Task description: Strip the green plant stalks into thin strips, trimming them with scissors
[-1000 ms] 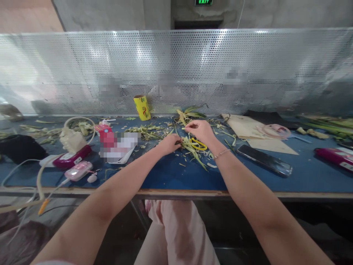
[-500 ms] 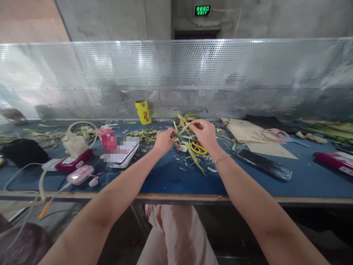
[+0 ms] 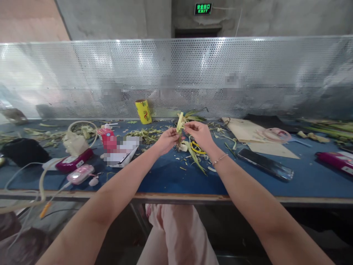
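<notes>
Between my hands a pale green leaf strip [image 3: 180, 121] stands upright above the blue table [image 3: 165, 180]. My left hand [image 3: 168, 140] pinches its lower part, where thin brownish ends hang down. From the other side, my right hand [image 3: 199, 131] has its thumb and fingertips pressed together beside the strip; whether they grip it is too small to make out. Just below lie yellow-handled scissors [image 3: 197, 148], partly covered by plant scraps, and a long green leaf [image 3: 196, 159] that trails toward me.
A yellow roll [image 3: 143, 112] stands at the back before a perforated metal screen [image 3: 187, 73]. On the left are a red carton [image 3: 108, 138], a white phone-like stack [image 3: 122, 156] and cables. A dark phone [image 3: 265, 164] and brown paper [image 3: 242, 130] lie to the right.
The strips that were spread between my hands are now gathered upright. My right hand has come lower and closer to my left, which has turned slightly.
</notes>
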### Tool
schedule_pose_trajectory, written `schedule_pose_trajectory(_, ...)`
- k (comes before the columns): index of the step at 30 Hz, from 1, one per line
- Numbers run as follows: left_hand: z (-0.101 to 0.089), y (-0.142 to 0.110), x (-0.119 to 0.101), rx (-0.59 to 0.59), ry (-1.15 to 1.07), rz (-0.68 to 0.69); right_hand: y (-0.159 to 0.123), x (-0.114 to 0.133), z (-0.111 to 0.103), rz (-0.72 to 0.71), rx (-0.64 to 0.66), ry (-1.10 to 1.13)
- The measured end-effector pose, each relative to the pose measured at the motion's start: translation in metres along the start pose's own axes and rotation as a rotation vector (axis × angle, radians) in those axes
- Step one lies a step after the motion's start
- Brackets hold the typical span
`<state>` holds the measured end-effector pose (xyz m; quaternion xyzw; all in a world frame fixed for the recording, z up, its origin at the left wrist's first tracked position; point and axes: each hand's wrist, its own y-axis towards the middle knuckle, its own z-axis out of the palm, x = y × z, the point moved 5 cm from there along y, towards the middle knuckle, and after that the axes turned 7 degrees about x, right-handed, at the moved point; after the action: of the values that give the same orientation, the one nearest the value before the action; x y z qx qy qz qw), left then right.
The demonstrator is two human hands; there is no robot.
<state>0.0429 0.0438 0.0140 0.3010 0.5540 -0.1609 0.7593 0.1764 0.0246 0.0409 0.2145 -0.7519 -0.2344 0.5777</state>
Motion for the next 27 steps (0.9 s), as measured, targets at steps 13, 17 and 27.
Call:
schedule_pose_trajectory(13, 0.0, -0.001, 0.002, 0.029, -0.087, -0.138, -0.005, 0.003, 0.011, -0.022, 0.05, -0.162)
schedule_pose_trajectory(17, -0.003, -0.002, 0.001, -0.004, -0.091, -0.164, -0.005, 0.004, 0.011, -0.029, 0.053, -0.177)
schedule_pose_trajectory(27, 0.0, -0.002, 0.0, -0.051, -0.087, -0.135, -0.004, 0.006, 0.007, 0.004, 0.019, -0.154)
